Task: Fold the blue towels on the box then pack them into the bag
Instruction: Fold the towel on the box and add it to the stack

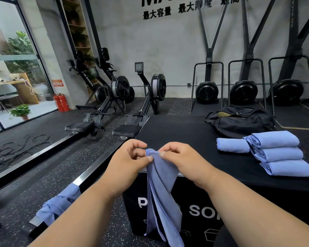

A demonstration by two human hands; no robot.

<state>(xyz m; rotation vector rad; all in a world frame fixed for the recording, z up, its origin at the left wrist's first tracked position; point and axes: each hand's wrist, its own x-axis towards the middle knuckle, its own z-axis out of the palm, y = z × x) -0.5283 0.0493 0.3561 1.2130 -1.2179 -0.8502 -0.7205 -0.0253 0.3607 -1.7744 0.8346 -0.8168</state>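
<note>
I see both hands raised together just in front of the near edge of a black box (177,132), holding one blue towel (163,193) between them. The left hand (128,161) pinches the towel's top edge between thumb and curled fingers (151,158), and the right hand (183,158) pinches the same edge just beside it, thumb tip touching the cloth. The towel hangs down in loose vertical folds in front of the box's near face, which carries white lettering. On the box top, toward its right edge, three folded blue towels (282,154) lie in a row, with a fourth folded towel (232,144) just beside them on their left. A black duffel bag (239,120) sits at the far right corner of the box, behind the folded towels. Another blue cloth (59,205) drapes over a metal rail (89,173) on the floor to the left. Rowing machines (118,97) stand along the far wall.
</note>
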